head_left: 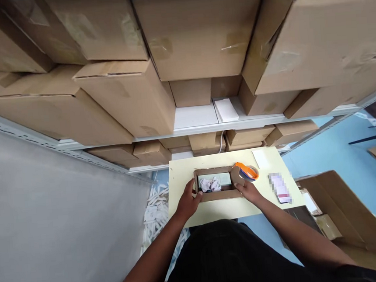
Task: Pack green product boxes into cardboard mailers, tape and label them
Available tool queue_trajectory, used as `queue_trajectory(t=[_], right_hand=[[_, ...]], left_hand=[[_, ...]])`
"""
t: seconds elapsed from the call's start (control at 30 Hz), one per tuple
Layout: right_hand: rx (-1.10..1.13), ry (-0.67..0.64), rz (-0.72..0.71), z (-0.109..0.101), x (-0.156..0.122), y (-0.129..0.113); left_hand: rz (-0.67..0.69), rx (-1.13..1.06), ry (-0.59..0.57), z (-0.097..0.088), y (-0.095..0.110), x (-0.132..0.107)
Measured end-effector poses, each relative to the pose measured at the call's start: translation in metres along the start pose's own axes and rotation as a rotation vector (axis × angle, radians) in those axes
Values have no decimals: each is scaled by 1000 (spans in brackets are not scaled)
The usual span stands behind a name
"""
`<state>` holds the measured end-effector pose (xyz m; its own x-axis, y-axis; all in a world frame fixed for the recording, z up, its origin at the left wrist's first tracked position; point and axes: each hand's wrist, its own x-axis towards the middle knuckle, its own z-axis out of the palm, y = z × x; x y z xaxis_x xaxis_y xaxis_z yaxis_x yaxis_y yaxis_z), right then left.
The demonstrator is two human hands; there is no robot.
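A small open cardboard box [217, 196] rests on the pale yellow table. My left hand [188, 199] grips its left end, with the thumb along the front wall and the fingers around the side. At the right end, my right hand [247, 191] holds the box by the raised flap, its thumb near the front corner. Inside lie crumpled printed paper [210, 184] and a pale green item [224, 178] behind it, partly covered. An orange tape dispenser [247, 171] lies just beyond my right hand.
On the table [210, 212] are a white card [260, 159] and a phone-like object [279, 188], blurred out. Shelves [192, 116] packed with cardboard boxes stand behind. A large open carton [355, 214] is at the right, a grey wall [56, 214] at the left, with paper scraps [156, 209] beside it.
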<state>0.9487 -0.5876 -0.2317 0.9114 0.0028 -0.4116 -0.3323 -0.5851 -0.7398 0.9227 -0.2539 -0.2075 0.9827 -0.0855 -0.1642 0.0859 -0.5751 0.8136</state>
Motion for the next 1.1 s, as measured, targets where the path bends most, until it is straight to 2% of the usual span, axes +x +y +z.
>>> queue_trajectory(t=[0.2,0.27,0.37,0.6,0.73,0.87,0.97,1.1], right_hand=[[-22,-48,-388,-30,-9,28],[-100,-101,-507,-31,-15,33],[-202,-151,-578,-25,-21,35],[-347,-59,-589,-8,-23,26],[-328,-28,-598,0,-20,17],[-253,-5,-539,4,-13,7],[-174,33,-481,5,-6,1],[-129,96,-407,8,-1,-7]], left_hand=[[11,22,37,5,0,0],[58,47,14,5,-2,-1],[152,82,-58,4,-5,-3],[211,145,-156,3,-16,0],[247,144,-173,0,-18,2],[235,74,-153,-8,-16,8],[166,-39,-132,-15,-11,18],[-81,-144,-47,-21,2,44]])
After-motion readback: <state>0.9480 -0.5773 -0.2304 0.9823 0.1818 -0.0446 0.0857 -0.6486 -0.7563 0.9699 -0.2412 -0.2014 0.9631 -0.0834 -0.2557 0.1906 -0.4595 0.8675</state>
